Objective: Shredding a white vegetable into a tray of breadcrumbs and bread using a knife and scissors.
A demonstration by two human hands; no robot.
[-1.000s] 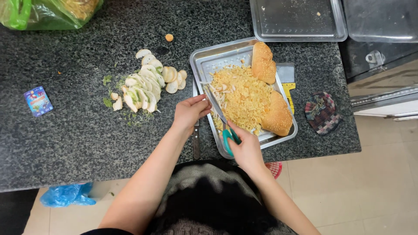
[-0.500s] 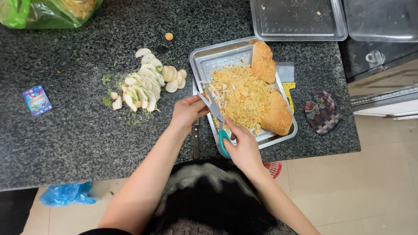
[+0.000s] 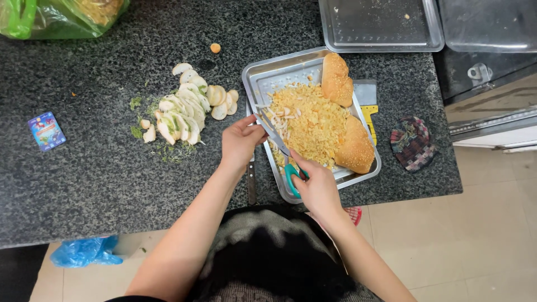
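Over the near edge of the metal tray, my right hand was closed through the green handles of the scissors, whose blades lay low across the yellow shredded filling. My left hand pinched a pale strip at the blade tips, fingers shut on it. To cut well, I judged the strip needed holding taut and just clear of the blades, with my fingertips back from the edge and the snips kept over the tray so pieces fell inside. Two bread halves sat along the tray's right side. Far to the left on the dark speckled surface lay a small flat blue packet, rectangular with a bright picture, and a green plastic bag sat at the far left corner. Sliced pale mushrooms lay between packet and tray.
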